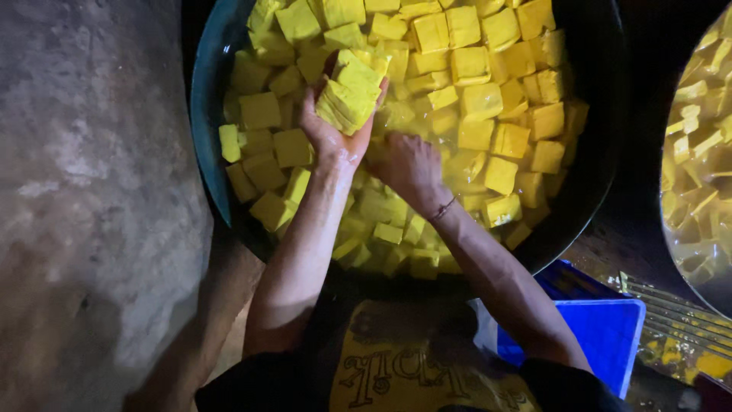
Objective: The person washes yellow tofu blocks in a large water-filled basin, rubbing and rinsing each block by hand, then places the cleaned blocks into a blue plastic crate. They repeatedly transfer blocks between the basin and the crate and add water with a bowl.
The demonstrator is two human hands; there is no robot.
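Dim light falls on a rough grey concrete surface [84, 191] at the left, with a wide dark basin [204, 114] filling the far middle of the scene. Yellow liquid in the basin holds many loose yellow tofu squares [488, 99]. Above it, the left hand [329, 133] is raised palm up, its fingers closed round a stack of yellow tofu squares [349, 95]. Just beside it to the right, the right hand [408, 164] lies knuckles up, dipped among the squares; its grip cannot be told. Near right sits a blue plastic crate [602, 332], and at the far right edge a second basin [698, 152] of yellow pieces.
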